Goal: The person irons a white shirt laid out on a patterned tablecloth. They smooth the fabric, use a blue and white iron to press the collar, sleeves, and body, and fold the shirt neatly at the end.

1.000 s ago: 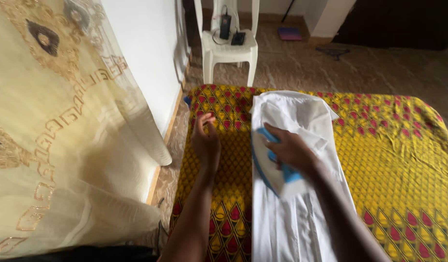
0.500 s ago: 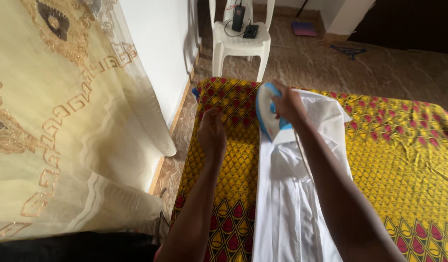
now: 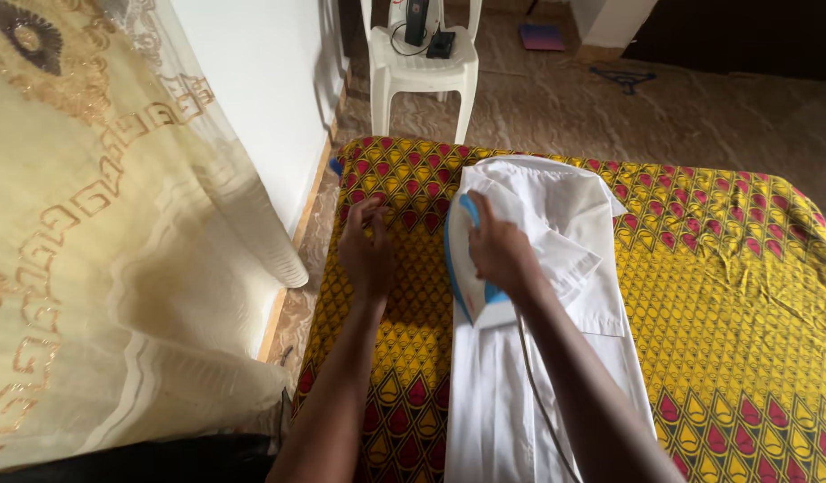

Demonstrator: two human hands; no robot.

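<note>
A white and blue iron [image 3: 467, 268] sits flat on a white shirt [image 3: 556, 268] laid down the middle of the frame over a yellow and red patterned cloth [image 3: 735, 295]. The right hand [image 3: 500, 249] has its fingers curled round the handle. The left hand [image 3: 366, 250] rests on the cloth, fingers loosely together. Half a second ago the iron was higher, at the shirt's top edge.
</note>
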